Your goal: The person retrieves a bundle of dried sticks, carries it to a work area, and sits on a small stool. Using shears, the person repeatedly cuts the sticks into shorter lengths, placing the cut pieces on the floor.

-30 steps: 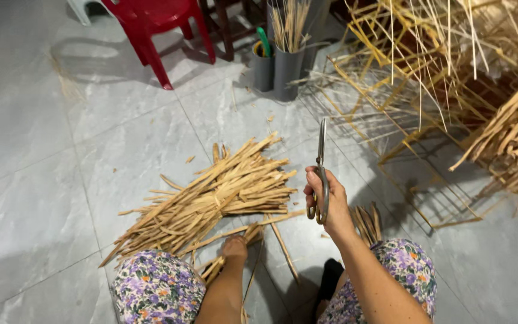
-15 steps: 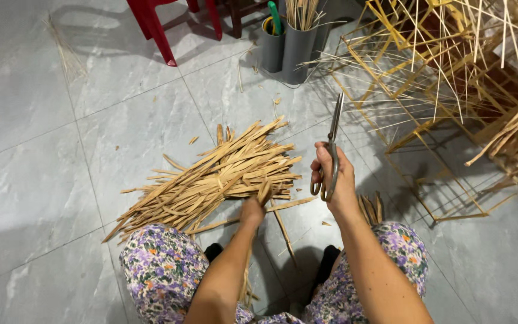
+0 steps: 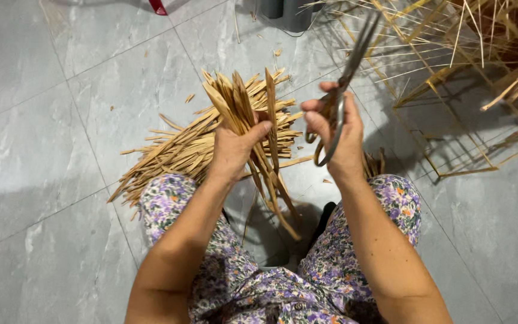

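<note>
At frame centre the left hand [image 3: 233,150] has its fingers clenched around a handful of bamboo strips [image 3: 258,129], their long axis running from upper left down toward the knees; just right, the right hand [image 3: 338,135] has its fingers hooked through the handles of scissors [image 3: 342,90], blades together, pointing to the upper right; the loose strip pile [image 3: 175,153] lies on the grey tiled floor [image 3: 49,120] behind, open room at left.

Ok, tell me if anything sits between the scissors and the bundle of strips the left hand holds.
Nothing visible does. The scissors in the right hand are beside the handful of strips gripped by the left hand, with only open air between them above the floor pile.
</note>
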A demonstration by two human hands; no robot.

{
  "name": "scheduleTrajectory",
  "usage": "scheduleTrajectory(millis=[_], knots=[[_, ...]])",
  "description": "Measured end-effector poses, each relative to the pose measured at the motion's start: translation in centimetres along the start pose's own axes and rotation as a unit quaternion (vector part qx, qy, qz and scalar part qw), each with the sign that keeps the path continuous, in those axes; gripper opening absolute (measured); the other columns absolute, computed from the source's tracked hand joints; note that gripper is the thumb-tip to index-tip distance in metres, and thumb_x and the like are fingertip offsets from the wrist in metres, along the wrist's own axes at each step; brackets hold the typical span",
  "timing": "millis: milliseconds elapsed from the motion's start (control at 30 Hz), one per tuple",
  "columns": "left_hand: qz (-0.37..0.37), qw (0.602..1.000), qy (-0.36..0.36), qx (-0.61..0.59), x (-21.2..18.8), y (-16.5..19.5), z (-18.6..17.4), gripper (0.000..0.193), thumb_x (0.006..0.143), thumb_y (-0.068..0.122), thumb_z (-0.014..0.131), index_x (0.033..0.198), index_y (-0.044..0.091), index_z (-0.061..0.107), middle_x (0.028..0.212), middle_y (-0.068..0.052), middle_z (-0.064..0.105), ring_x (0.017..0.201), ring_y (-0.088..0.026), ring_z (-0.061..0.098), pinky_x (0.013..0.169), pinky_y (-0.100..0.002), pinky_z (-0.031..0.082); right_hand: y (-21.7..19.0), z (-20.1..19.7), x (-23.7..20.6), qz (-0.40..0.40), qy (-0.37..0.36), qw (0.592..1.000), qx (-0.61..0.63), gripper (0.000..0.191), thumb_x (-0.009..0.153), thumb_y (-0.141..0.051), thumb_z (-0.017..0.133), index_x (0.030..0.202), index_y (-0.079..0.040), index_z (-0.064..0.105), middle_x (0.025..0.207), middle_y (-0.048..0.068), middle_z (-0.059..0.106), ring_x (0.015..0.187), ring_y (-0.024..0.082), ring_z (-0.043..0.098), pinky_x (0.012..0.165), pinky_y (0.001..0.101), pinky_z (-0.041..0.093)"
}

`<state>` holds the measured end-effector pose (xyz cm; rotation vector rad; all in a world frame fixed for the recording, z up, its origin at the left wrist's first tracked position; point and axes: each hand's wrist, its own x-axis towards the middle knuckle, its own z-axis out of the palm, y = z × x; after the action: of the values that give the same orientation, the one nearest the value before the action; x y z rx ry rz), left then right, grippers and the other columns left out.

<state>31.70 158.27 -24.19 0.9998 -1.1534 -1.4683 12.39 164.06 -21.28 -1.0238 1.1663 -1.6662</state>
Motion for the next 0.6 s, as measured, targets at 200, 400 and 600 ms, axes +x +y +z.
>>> scheduleTrajectory(millis=[200,400,600], knots=[[-0.03,0.995,-0.079,-0.049,-1.4,-1.4,1.6,0.02,0.088,0.005,0.078,0.106,0.002,0.071,0.1,-0.003,0.075,0.089,-0.012,0.07,0.081,-0.028,0.061,-0.1,1.6,-0.5,-0.012,-0.025,0.999,-0.029,0.051,0.094,-0.005,0.079,0.139,-0.005,0.054,0.107,0.002,0.068,0.093,0.009,0.063,0.082,0.0244,0.054],[-0.037,0.995,-0.086,-0.03,-1.3,-2.7,1.3,0.028,0.089,0.007,0.08,0.116,0.003,0.072,0.106,-0.003,0.075,0.092,-0.01,0.069,0.083,-0.027,0.058,1.3,1.8,-0.2,-0.014,-0.025,0.999,-0.034,0.05,0.094,-0.004,0.081,0.137,-0.005,0.056,0.103,-0.001,0.064,0.094,0.008,0.062,0.088,0.025,0.055],[-0.063,0.988,-0.061,-0.131,-1.0,-3.0,0.8,0.03,0.087,0.009,0.082,0.116,0.004,0.073,0.105,-0.003,0.075,0.094,-0.012,0.07,0.083,-0.028,0.059,2.1,2.5,-0.2,0.001,-0.027,0.998,-0.065,0.052,0.094,-0.011,0.082,0.139,-0.006,0.054,0.104,0.001,0.066,0.095,0.009,0.064,0.087,0.0255,0.055]])
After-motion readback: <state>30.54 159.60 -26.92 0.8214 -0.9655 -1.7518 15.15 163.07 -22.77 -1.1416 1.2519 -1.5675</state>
